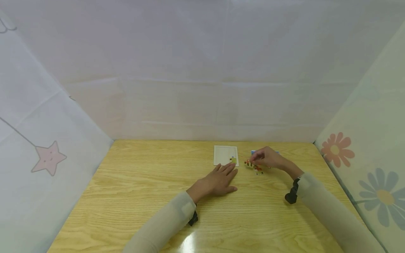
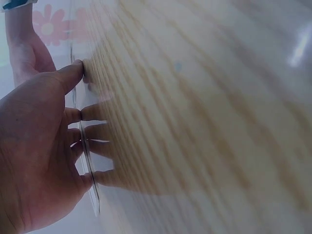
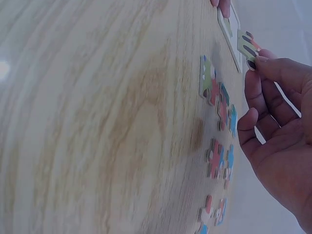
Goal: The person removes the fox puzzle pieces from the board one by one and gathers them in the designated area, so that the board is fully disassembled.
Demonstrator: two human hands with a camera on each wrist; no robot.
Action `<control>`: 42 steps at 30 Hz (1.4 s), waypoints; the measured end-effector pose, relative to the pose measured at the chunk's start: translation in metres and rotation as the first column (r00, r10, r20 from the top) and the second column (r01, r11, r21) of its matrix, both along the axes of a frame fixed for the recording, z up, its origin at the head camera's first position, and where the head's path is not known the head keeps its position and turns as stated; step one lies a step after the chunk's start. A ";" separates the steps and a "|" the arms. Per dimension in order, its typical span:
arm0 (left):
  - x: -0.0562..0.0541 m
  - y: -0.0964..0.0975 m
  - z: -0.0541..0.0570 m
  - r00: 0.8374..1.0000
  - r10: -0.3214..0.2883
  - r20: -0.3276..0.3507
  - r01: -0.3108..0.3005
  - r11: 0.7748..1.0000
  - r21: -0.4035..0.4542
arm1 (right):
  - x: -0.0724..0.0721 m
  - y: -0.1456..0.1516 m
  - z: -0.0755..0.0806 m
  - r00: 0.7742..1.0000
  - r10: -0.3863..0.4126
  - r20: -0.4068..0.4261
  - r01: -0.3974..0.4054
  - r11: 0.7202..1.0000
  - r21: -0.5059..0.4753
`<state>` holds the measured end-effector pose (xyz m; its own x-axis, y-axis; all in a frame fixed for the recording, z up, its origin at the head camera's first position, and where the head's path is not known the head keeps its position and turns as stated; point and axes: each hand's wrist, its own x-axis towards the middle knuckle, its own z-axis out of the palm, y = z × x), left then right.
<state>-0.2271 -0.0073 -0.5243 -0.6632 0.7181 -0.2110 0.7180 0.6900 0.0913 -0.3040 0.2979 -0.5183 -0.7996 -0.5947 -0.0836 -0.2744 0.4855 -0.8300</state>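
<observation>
A pale square puzzle tray [image 1: 223,154] lies near the far edge of the table. One green-and-yellow puzzle piece [image 1: 233,160] sits in its near right corner. My left hand [image 1: 219,181] is spread flat, fingertips touching the tray's near edge. Just right of the tray, my right hand [image 1: 269,157] pinches a puzzle piece [image 3: 247,46] between thumb and fingers. That piece is green with dark stripes and some orange, held tilted above the table in the right wrist view. Loose puzzle pieces [image 3: 214,158] in red, blue and green lie below the right hand, partly hidden by it in the head view.
The wooden table [image 1: 142,182] is bounded by a white cloth [image 1: 174,105] at the back and by printed cloths at the left and right. A wrist camera [image 1: 291,195] is strapped to the right wrist.
</observation>
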 end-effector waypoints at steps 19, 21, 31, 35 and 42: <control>-0.002 -0.002 -0.006 1.000 -0.021 -0.016 0.021 1.000 0.017 | 0.010 0.029 -0.005 1.000 -0.009 -0.003 0.009 1.000 0.010; -0.002 -0.002 -0.005 1.000 -0.020 -0.015 0.020 1.000 0.017 | 0.012 0.032 -0.005 1.000 -0.007 -0.002 0.007 1.000 0.011; -0.003 -0.001 -0.005 1.000 -0.018 -0.013 0.018 1.000 0.005 | 0.019 0.051 -0.003 1.000 -0.014 -0.004 0.014 1.000 0.025; -0.003 -0.001 -0.005 1.000 -0.021 -0.016 0.021 1.000 -0.007 | 0.020 0.057 -0.004 1.000 -0.001 -0.025 0.002 1.000 0.023; -0.003 -0.001 -0.007 1.000 -0.018 -0.020 0.018 1.000 0.001 | 0.022 0.066 -0.005 0.999 0.022 -0.038 -0.022 1.000 0.015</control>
<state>-0.2298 -0.0086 -0.5312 -0.6539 0.7305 -0.1969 0.7323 0.6765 0.0776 -0.2818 0.3636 -0.5236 -0.7891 -0.6110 -0.0623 -0.3163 0.4913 -0.8115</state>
